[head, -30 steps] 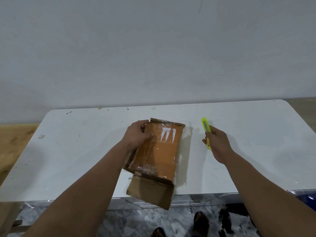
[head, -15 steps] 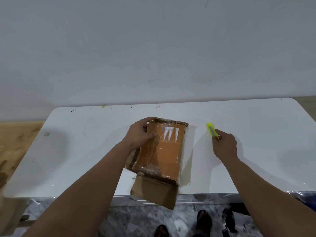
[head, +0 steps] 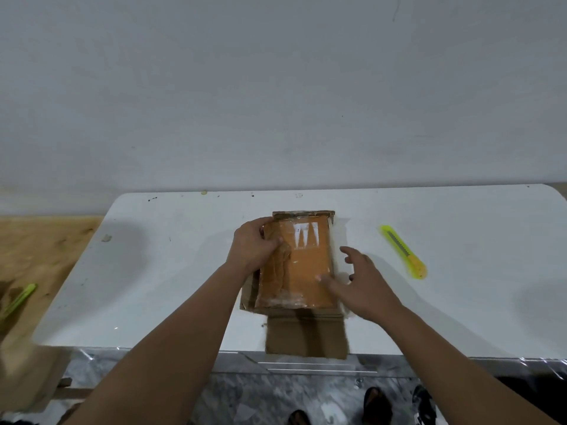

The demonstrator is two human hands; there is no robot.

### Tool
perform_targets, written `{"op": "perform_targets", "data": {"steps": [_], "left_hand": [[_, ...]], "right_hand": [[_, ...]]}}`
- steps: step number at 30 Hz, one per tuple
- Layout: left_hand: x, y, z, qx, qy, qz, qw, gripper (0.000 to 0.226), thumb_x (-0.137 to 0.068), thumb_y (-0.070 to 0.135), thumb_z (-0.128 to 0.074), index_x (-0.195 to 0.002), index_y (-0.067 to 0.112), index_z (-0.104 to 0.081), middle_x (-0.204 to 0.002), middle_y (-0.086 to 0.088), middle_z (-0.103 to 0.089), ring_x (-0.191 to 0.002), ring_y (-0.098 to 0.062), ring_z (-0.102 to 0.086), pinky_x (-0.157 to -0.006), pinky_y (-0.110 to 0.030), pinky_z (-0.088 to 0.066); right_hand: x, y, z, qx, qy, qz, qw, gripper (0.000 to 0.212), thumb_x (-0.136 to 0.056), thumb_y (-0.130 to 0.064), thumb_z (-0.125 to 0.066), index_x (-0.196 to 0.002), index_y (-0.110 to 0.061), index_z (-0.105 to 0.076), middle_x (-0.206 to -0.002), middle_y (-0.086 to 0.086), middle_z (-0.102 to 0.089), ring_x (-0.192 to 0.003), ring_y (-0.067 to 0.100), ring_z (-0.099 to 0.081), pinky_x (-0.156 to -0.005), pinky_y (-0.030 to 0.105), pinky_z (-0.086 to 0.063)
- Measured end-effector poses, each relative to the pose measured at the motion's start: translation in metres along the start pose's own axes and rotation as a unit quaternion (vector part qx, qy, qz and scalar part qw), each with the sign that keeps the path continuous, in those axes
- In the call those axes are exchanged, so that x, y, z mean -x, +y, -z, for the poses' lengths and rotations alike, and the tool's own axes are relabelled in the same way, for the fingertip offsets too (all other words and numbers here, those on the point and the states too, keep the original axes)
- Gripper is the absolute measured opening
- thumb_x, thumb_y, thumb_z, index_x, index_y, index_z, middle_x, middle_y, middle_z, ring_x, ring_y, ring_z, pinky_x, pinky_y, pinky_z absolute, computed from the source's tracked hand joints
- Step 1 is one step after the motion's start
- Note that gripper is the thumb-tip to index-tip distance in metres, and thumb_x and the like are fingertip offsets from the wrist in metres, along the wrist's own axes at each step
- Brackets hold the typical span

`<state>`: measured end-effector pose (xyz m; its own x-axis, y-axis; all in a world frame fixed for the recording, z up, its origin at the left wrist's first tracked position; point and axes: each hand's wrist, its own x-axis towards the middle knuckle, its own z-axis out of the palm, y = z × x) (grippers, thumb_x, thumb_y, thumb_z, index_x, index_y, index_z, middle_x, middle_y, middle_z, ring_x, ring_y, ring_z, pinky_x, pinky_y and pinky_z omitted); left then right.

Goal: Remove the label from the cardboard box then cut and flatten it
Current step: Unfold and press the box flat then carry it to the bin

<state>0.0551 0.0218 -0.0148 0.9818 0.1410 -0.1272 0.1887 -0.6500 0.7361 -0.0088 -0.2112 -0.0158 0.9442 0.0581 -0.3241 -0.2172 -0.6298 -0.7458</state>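
1. The cardboard box (head: 299, 262) lies flat at the desk's (head: 153, 271) near edge, one flap overhanging.
2. Your left hand (head: 253, 245) grips the box's left edge, fingers curled.
3. Your right hand (head: 363, 285) hovers at the box's right side, fingers spread apart.
4. The yellow cutter (head: 403, 251) lies right of the box, apart from it.
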Motion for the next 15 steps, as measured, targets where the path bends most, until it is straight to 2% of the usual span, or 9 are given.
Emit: {"op": "perform_targets", "data": {"steps": [3, 6, 9, 12, 15], "left_hand": [[0.007, -0.002, 0.006, 0.014, 0.035, 0.026, 0.999, 0.041, -0.082, 0.026, -0.071, -0.123, 0.027, -0.068, -0.092, 0.009, -0.071, -0.08, -0.003, -0.064, -0.063, -0.011, -0.045], [0.016, -0.009, 0.012, 0.024, 0.056, 0.049, 0.997, 0.048, -0.082, 0.024, -0.07, -0.129, 0.021, -0.06, -0.103, 0.003, -0.07, -0.09, -0.013, -0.064, -0.064, -0.013, -0.043], [0.027, -0.012, 0.015, 0.008, 0.035, 0.06, 0.998, 0.05, -0.085, 0.034, -0.068, -0.131, 0.022, -0.052, -0.109, 0.003, -0.067, -0.099, -0.017, -0.064, -0.074, -0.024, -0.048], [0.041, -0.018, 0.017, -0.036, -0.015, 0.05, 0.998, 0.055, -0.085, 0.045, -0.066, -0.131, 0.022, -0.047, -0.117, 0.0, -0.066, -0.108, -0.021, -0.062, -0.089, -0.038, -0.051], [0.056, -0.021, 0.019, -0.07, -0.039, 0.058, 0.995, 0.061, -0.084, 0.059, -0.06, -0.129, 0.02, -0.048, -0.118, -0.002, -0.065, -0.104, -0.022, -0.064, -0.082, -0.038, -0.054]], "right_hand": [[0.001, -0.007, -0.01, 0.03, -0.034, 0.022, 0.999, 0.092, -0.072, -0.051, -0.076, -0.147, -0.028, -0.028, -0.148, 0.005, -0.039, -0.13, 0.027, -0.047, -0.1, 0.038, -0.043], [-0.006, -0.013, -0.01, 0.021, -0.06, 0.046, 0.997, 0.078, -0.08, -0.039, -0.074, -0.145, -0.025, -0.033, -0.141, 0.001, -0.049, -0.12, 0.024, -0.055, -0.091, 0.03, -0.045], [-0.018, -0.018, -0.002, 0.03, -0.092, 0.071, 0.993, 0.063, -0.085, -0.028, -0.067, -0.142, -0.031, -0.039, -0.131, -0.006, -0.059, -0.108, 0.018, -0.061, -0.088, 0.032, -0.049], [-0.034, -0.018, 0.013, 0.01, -0.118, 0.078, 0.99, 0.055, -0.085, -0.022, -0.065, -0.135, -0.039, -0.047, -0.125, -0.011, -0.063, -0.111, 0.013, -0.06, -0.099, 0.037, -0.046], [-0.047, -0.017, 0.025, -0.035, -0.193, 0.072, 0.978, 0.045, -0.088, -0.018, -0.065, -0.12, -0.048, -0.055, -0.123, -0.018, -0.064, -0.116, 0.004, -0.058, -0.106, 0.035, -0.043]]}}
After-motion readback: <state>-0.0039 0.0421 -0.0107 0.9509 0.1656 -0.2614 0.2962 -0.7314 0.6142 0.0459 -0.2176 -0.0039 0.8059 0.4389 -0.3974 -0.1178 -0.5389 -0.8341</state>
